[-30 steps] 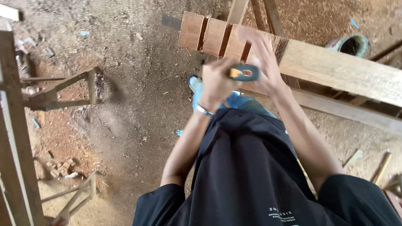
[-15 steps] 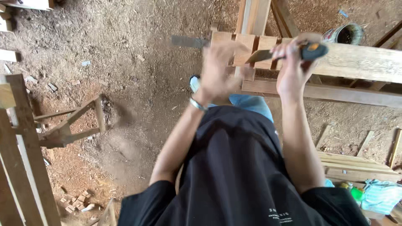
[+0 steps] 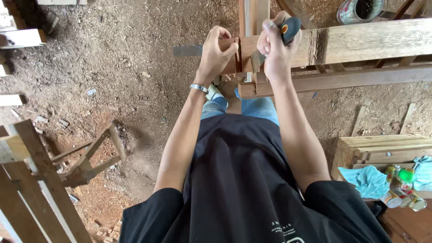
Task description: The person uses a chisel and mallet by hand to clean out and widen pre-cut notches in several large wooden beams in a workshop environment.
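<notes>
Tool: I see a chisel-like tool with a dark grey handle and an orange spot, its flat metal blade running down from the fist to the wood joint just below it.
Right hand: my right hand is clamped in a fist round that handle, thumb side up, right above the joint.
Left hand: my left hand is closed on the end of a short reddish wood piece, fingers curled over its top, just to the left of the right hand; a metal bracelet sits on the wrist.
Metal strip: a flat grey strip sticks out to the left of the left hand; I cannot tell whether the hand holds it.
Workpiece: a long pale wooden beam runs out to the right of the right hand, with a thinner rail under it.
Beyond: a paint-stained can stands past the beam, above and right of the hands.
Near me: a small wooden stool frame lies on the dirt floor well to the left; a wooden crate with a turquoise cloth and small cans sits well to the right.
</notes>
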